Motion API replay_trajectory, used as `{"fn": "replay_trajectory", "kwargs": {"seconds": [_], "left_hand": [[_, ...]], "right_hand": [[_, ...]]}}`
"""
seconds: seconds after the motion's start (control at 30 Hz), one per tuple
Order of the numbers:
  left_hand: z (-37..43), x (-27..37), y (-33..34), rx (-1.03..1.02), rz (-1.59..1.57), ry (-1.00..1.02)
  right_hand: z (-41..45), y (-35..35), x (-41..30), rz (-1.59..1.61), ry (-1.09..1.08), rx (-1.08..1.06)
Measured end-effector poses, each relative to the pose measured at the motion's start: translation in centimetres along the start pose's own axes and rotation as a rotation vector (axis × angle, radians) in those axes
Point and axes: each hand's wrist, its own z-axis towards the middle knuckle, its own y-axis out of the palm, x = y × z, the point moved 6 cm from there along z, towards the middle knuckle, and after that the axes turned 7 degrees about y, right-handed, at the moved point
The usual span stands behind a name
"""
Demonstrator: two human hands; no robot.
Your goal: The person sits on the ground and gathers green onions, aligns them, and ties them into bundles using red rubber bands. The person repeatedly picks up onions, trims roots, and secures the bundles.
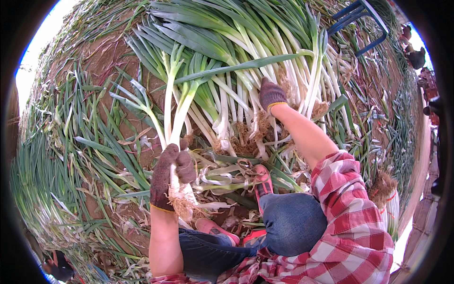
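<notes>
Several green onions (179,119) stand in my left hand (172,174), which wears a dark knit glove and is closed around their white stalks just above the roots. Their leafy tops point away from me. My right hand (272,94), gloved too, reaches into a large heap of green onions (227,46) on the ground and touches white stalks there; its fingertips are partly hidden among them, so its grip cannot be made out. One long green leaf (244,65) lies across the heap just beyond that hand. Bushy roots (260,126) face me.
Loose leaves and peelings (227,177) cover the soil round my pink shoes (263,181). A blue metal frame (370,44) stands at the upper right. Tied green onions (392,206) are at the right, behind my sleeve. More onion plants (39,177) lie along the left. Other people are at the far edges.
</notes>
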Motion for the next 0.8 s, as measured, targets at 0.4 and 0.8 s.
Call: {"fn": "replay_trajectory", "kwargs": {"seconds": [0.4, 0.8], "left_hand": [[0.7, -6.8, 0.0, 0.206, 0.22, -0.132], [-3.3, 0.4, 3.5, 0.1, -0.215, 0.016]], "right_hand": [[-10.1, -2.7, -8.2, 0.96, -0.059, -0.257], [-7.1, 1.0, -7.7, 0.405, -0.086, -0.113]]}}
